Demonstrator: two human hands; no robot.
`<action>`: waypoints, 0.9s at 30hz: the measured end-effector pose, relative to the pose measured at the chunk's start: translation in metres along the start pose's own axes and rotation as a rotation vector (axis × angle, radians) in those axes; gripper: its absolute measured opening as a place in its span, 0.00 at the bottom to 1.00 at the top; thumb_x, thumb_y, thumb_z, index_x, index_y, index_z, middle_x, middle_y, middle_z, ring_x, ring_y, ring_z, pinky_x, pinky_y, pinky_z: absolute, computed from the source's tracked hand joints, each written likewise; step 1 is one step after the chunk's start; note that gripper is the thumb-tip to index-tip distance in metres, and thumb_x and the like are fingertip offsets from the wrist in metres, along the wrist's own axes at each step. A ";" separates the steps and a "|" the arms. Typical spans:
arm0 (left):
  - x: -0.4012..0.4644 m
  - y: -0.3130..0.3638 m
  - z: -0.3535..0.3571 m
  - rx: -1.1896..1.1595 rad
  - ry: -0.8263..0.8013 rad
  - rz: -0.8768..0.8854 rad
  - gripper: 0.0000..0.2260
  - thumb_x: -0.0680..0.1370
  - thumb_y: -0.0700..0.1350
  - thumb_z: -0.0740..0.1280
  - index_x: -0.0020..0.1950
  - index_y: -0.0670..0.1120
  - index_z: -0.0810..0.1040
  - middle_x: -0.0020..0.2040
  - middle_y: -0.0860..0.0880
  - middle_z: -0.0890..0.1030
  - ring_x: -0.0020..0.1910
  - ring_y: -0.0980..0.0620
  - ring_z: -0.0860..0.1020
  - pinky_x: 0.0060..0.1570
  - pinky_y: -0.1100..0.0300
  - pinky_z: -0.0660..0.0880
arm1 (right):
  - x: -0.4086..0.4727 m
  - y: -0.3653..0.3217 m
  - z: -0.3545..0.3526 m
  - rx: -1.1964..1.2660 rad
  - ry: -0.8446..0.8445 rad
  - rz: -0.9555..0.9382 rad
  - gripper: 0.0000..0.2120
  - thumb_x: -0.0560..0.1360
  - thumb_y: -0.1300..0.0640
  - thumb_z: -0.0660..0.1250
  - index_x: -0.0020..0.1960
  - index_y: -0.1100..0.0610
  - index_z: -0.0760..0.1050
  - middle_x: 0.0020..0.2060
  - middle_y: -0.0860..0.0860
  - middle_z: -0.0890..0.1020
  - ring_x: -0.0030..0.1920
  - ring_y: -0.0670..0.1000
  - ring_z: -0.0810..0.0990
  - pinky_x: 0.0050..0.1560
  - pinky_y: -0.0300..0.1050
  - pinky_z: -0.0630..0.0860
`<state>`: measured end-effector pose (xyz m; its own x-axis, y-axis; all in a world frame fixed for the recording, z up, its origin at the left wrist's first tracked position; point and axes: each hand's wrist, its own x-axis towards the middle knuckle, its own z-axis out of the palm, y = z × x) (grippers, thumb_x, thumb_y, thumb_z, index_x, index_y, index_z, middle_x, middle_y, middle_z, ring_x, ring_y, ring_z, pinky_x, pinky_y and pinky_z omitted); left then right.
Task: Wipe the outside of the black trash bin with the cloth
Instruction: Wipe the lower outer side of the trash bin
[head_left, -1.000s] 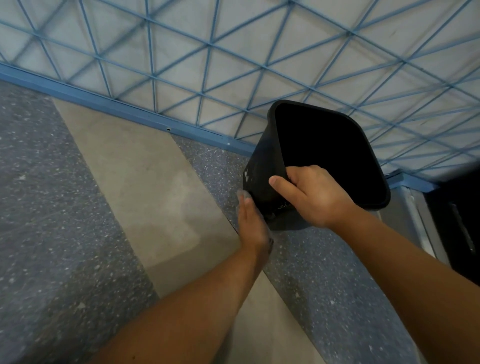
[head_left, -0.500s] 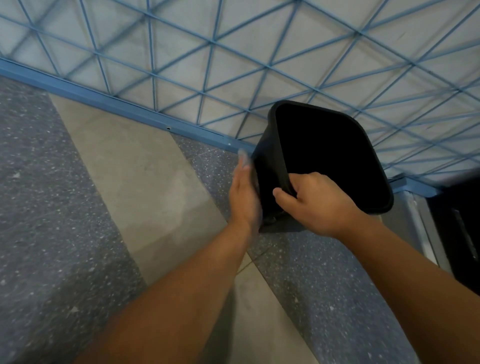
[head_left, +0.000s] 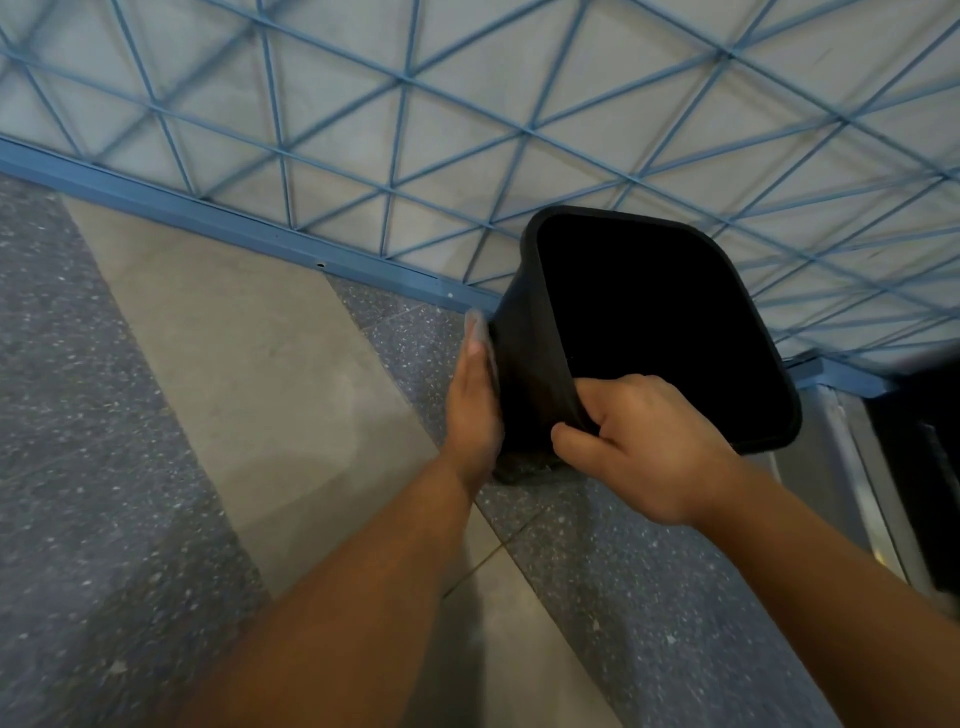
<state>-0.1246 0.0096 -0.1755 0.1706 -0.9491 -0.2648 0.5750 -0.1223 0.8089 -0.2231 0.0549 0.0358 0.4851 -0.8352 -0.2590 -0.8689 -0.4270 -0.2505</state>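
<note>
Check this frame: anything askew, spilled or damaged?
Only the black plastic trash bin is tilted, deliberately: the right hand grips its rim while the left hand presses the grey cloth against its side. No spill or damage visible.

- Dim, even light; the source is not visible.
- The black plastic trash bin (head_left: 524, 374) shows no interior detail.
- Soft forearm shadows on the speckled grey floor (head_left: 104, 415).
- Wide-angle bending tilts the blue-lattice wall (head_left: 363, 104).
- Near forearms slightly soft.

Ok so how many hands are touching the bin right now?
2. The left hand presses the cloth flat against the black trash bin on its outer left side; the right hand grips its near rim.
</note>
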 end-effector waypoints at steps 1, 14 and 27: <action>-0.001 -0.007 -0.004 0.024 0.046 0.043 0.35 0.82 0.67 0.59 0.83 0.48 0.62 0.83 0.46 0.64 0.83 0.48 0.61 0.83 0.41 0.56 | 0.000 0.000 0.000 -0.005 0.002 -0.006 0.13 0.73 0.45 0.61 0.34 0.52 0.68 0.28 0.50 0.74 0.29 0.49 0.74 0.33 0.51 0.73; -0.010 0.010 0.005 0.040 -0.001 0.008 0.31 0.82 0.64 0.59 0.82 0.52 0.64 0.84 0.51 0.62 0.83 0.51 0.60 0.83 0.43 0.56 | 0.003 -0.003 -0.001 -0.003 0.024 -0.020 0.14 0.73 0.47 0.63 0.32 0.51 0.66 0.28 0.50 0.74 0.29 0.50 0.74 0.32 0.49 0.71; -0.005 0.014 0.009 -0.075 -0.025 0.007 0.27 0.85 0.60 0.56 0.81 0.49 0.66 0.80 0.47 0.69 0.80 0.49 0.67 0.82 0.45 0.61 | 0.002 -0.003 -0.002 -0.014 0.039 -0.007 0.15 0.73 0.47 0.63 0.34 0.56 0.69 0.28 0.53 0.74 0.30 0.52 0.74 0.33 0.53 0.72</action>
<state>-0.1250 0.0095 -0.1584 0.1547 -0.9570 -0.2455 0.6326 -0.0949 0.7687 -0.2193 0.0537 0.0380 0.4877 -0.8446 -0.2209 -0.8667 -0.4379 -0.2390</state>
